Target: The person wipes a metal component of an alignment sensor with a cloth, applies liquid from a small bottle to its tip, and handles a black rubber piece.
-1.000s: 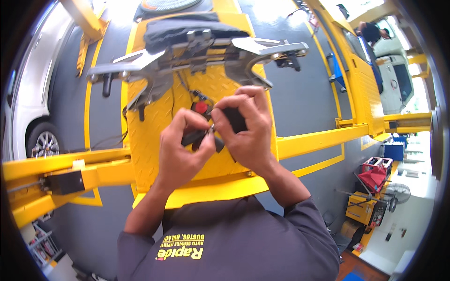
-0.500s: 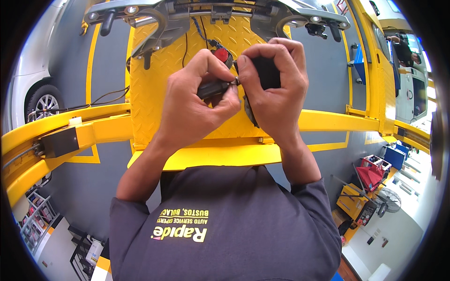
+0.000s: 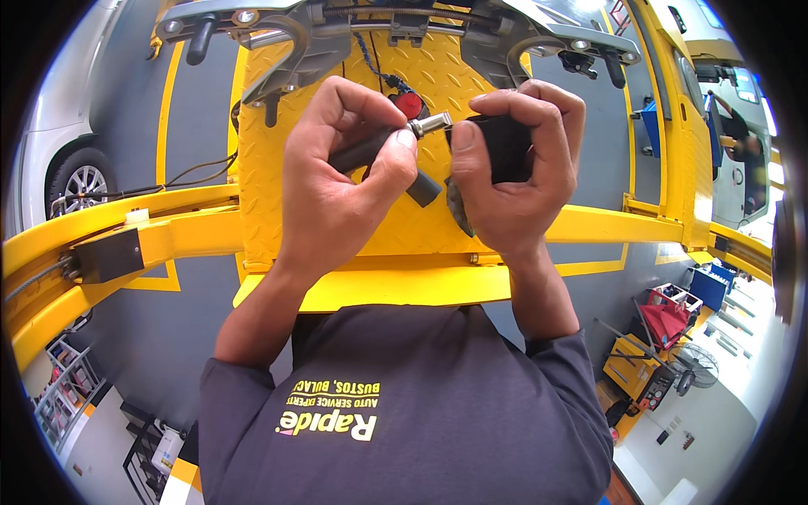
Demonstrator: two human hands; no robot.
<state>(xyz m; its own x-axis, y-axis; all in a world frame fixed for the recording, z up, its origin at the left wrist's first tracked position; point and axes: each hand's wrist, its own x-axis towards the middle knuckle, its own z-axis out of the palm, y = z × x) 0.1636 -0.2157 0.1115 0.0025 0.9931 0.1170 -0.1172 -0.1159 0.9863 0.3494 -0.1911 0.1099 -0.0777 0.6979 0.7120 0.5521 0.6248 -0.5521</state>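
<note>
My left hand [image 3: 341, 189] is closed round a black-handled tool [image 3: 364, 152] with a silver metal tip [image 3: 433, 124]; its exact kind is unclear. The tip points right, close to the object in the other hand. Fingers and thumb of my right hand [image 3: 522, 198] curl round a black block-like object [image 3: 498, 147], largely covered by the hand. A short black cylinder [image 3: 424, 190] shows below my left fingers; whether it is held or lies on the platform, I cannot tell. A greyish piece [image 3: 459, 206] hangs or lies beneath my right hand.
Under my hands is a yellow tread-plate platform [image 3: 265, 168]. Beyond it stands a grey metal clamp frame [image 3: 295, 42], with a red-topped part [image 3: 408, 104] and cable near it. Yellow lift beams [image 3: 614, 223] run to both sides. A car wheel [image 3: 82, 178] is at left, a fan [image 3: 694, 368] at right.
My hands have drawn slightly apart. The tool's silver tip, mostly covered by fingertips before, now shows, and the black cylinder has come into sight below it.
</note>
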